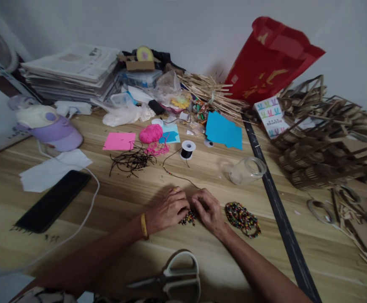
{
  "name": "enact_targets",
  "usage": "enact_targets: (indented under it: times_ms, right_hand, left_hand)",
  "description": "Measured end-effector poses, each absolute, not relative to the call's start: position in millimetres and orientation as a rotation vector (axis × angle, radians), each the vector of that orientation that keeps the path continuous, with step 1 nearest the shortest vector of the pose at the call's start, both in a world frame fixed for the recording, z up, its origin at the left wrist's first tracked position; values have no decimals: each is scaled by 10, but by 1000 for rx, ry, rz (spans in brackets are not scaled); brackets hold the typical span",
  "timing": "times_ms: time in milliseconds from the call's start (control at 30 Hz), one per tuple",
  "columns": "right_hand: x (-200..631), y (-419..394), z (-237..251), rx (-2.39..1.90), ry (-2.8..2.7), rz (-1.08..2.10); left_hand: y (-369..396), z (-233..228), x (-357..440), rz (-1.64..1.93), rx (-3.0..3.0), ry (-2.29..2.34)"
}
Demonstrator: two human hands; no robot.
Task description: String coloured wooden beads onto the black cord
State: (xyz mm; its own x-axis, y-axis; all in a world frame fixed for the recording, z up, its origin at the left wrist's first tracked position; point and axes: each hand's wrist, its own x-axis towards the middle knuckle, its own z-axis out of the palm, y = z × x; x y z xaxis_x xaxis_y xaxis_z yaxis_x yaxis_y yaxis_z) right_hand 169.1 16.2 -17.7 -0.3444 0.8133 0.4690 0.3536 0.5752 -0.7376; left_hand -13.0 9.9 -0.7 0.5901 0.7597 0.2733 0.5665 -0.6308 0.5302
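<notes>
A small heap of multicoloured beads (pixel 188 217) lies on the wooden table between my hands. My left hand (pixel 170 209) bends over its left side, fingers curled down at the beads; what they pinch is too small to make out. On the right, my right hand (pixel 207 208) has thumb and forefinger pinched at the end of a thin black cord (pixel 183 178). That cord carries a few beads and runs back toward a white spool (pixel 188 149) wound with black cord. A coil of strung beads (pixel 242 219) rests right of my right hand.
Scissors (pixel 173 277) lie close in front of me. A glass jar (pixel 247 170) lies on its side at the right, near a dark strip. Black cord pieces (pixel 132 160), pink yarn (pixel 151 134) and a phone (pixel 53 201) are to the left. Woven baskets (pixel 316 155) stand far right.
</notes>
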Motion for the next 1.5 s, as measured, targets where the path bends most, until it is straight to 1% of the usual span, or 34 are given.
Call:
enact_targets:
  times_ms: [167, 300, 433, 700, 1033, 1500]
  right_hand:
    - [1702, 153, -165, -921, -1949, 662]
    - [1698, 147, -151, -895, -1986, 610]
    - [1694, 145, -149, -851, -2029, 543]
    - [1698, 153, -170, -813, -2089, 452]
    - [1701, 146, -205, -812, -2081, 464]
    - [1698, 134, -196, -794, -2113, 458]
  left_hand:
    - [178, 31, -185, 904, 1989, 1148]
    - [213, -37, -233, 912, 1704, 1159]
    - [228, -92, -252, 900, 1558, 1092]
    - [249, -70, -278, 879, 1598, 1044]
    - [244, -91, -301, 856, 1601, 1018]
    - [245, -102, -298, 942, 1678, 1074]
